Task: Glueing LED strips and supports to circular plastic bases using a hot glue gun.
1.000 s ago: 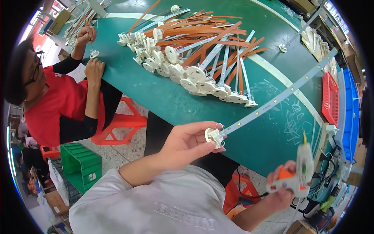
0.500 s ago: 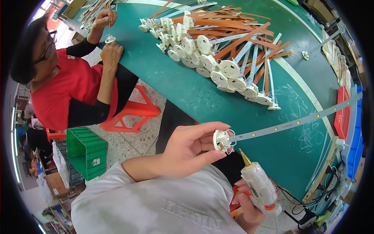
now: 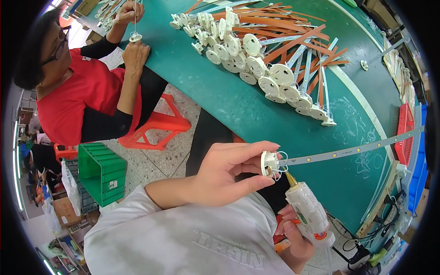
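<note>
Between the thumb and fingers of my left hand [image 3: 224, 172] is a white round lamp base [image 3: 270, 164] with thin white wires looped at its side. From it a narrow LED strip [image 3: 348, 151] stretches off to the right, past the table's edge. My right hand [image 3: 295, 236] is wrapped round a white hot glue gun [image 3: 308, 208], its fingers at the orange trigger. The gun's brass nozzle [image 3: 290, 178] points up at the wires beside the base; whether it touches them I cannot tell.
On the green table [image 3: 206, 105] lies a pile of similar white lamp bases [image 3: 256, 66] with strips and orange-brown strips [image 3: 293, 27]. A co-worker in red [image 3: 87, 101] sits at left on a red stool [image 3: 158, 128]. A green crate [image 3: 101, 174] and red basket [image 3: 404, 133] flank me.
The glue gun's nozzle has come up close to the lamp base's wires. In the picture, my left hand and the base sit slightly farther right; the whole view has shifted a little.
</note>
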Motion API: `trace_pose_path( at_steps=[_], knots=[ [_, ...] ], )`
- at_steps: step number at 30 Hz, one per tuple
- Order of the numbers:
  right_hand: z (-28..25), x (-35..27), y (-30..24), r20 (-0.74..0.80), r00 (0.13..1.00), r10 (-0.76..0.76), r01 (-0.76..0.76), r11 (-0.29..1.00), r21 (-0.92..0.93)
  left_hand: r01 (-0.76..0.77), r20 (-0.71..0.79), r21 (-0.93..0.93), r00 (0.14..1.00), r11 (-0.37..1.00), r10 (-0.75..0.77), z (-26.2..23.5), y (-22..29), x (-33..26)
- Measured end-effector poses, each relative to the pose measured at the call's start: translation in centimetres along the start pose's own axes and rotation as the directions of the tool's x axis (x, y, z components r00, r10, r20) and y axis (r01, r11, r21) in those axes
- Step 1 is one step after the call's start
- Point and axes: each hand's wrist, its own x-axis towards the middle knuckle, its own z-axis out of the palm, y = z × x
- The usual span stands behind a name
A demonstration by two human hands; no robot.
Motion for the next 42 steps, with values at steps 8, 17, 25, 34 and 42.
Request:
trace_pose_path(
  at_steps=[8,17,25,34,42],
  knots=[
    [0.1,0.2,-0.2,0.029,1.000,-0.009,0.010,0.999,-0.031,0.021,0.024,-0.003,0.999,1.000,-0.020,-0.2,0.1,-0.1],
    [0.3,1.0,-0.3,0.038,0.998,-0.052,0.053,0.998,-0.038,-0.003,-0.010,0.008,1.000,1.000,0.003,-0.3,-0.2,0.0],
    [0.7,1.1,-1.2,0.039,0.999,0.026,-0.025,0.999,-0.023,0.040,0.057,0.042,0.997,0.998,-0.042,-0.9,-0.3,0.1],
    [0.5,1.3,0.2,0.010,0.999,-0.040,0.040,0.998,-0.048,0.036,0.069,0.068,0.997,0.997,-0.041,-0.8,-0.4,0.2],
    [0.4,0.8,0.3,-0.052,0.999,0.015,-0.019,0.998,-0.068,0.018,0.069,0.082,0.997,0.996,-0.024,-0.7,-0.4,0.2]
  ],
)
